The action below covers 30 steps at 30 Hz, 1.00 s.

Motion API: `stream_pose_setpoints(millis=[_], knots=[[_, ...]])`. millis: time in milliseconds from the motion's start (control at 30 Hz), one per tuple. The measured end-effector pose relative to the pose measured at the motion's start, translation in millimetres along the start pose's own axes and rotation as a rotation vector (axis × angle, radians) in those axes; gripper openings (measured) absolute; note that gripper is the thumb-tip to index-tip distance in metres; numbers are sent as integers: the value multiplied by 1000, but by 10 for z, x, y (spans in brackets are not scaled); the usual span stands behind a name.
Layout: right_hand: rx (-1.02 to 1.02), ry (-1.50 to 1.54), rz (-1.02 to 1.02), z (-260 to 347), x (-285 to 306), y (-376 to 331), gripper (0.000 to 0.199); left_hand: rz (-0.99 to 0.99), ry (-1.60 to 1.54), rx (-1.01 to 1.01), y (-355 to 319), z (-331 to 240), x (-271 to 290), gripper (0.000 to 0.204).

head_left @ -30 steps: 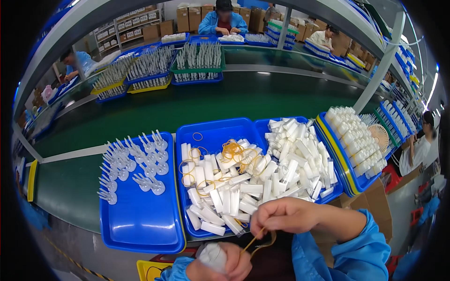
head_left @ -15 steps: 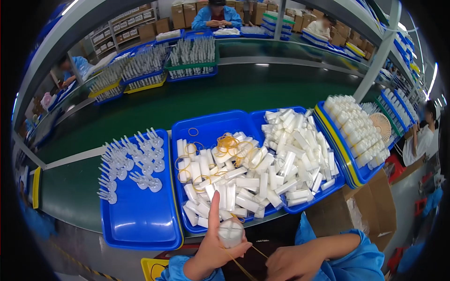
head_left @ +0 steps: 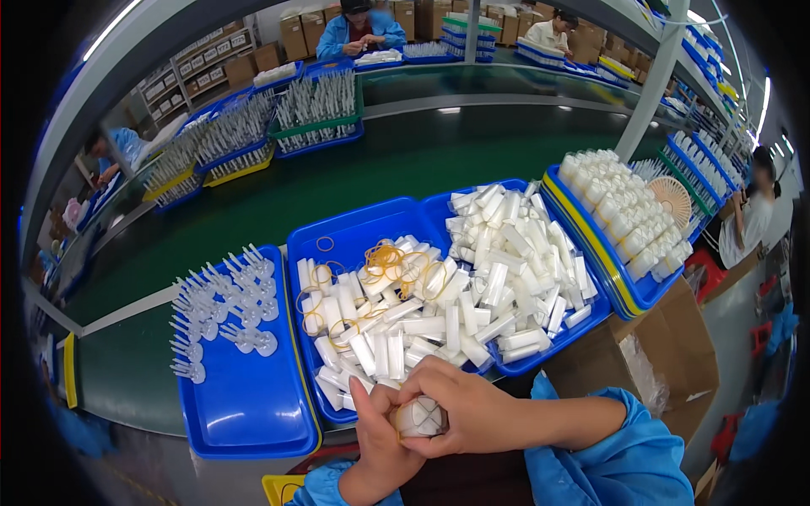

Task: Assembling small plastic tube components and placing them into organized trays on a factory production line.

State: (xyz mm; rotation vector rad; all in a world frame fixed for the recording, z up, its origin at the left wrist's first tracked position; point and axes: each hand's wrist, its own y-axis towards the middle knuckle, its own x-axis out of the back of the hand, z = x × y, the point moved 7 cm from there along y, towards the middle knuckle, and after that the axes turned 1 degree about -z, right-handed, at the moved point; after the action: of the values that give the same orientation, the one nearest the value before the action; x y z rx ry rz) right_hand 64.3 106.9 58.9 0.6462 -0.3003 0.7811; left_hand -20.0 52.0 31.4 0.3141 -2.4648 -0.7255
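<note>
Close to my body, in front of the trays, a round bundle of white plastic-wrapped pieces (head_left: 422, 417) points its end upward. My left hand (head_left: 380, 443) is closed around its left side, with one finger raised. Over its far and right sides curls my right hand (head_left: 464, 411), fingers pressed to it. A yellowish edge of rubber band shows on the bundle's left; the rest is hidden by my fingers. Just beyond, white wrapped pieces (head_left: 396, 352) fill a blue tray (head_left: 337, 221), with a heap of yellow rubber bands (head_left: 384, 260) on top.
Left stands a blue tray (head_left: 245, 405) with clear, pronged plastic parts (head_left: 245, 295). More loose white pieces (head_left: 515, 261) lie right of centre. Stacked trays (head_left: 612, 282) bear finished-looking bundles (head_left: 624, 207). A cardboard box (head_left: 675, 354) is at right. Across the green belt (head_left: 405, 160) sits a co-worker (head_left: 361, 38).
My right hand has come up from the lower right, where it stretched a rubber band, onto the bundle. The view has shifted slightly.
</note>
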Motion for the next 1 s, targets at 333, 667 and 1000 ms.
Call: stream_pose_setpoints(millis=[333,667,1000], knots=[[427,234,197,678,33,-407,28,-236,-1028,554,-8,341,130,105],[-438,1046,141,-106,92,-202,51,-137,-379,-73,-5,-15,111,120],[-197,-104,51,24,235,-304,38,85,107,-4,-28,-107,-176,38]])
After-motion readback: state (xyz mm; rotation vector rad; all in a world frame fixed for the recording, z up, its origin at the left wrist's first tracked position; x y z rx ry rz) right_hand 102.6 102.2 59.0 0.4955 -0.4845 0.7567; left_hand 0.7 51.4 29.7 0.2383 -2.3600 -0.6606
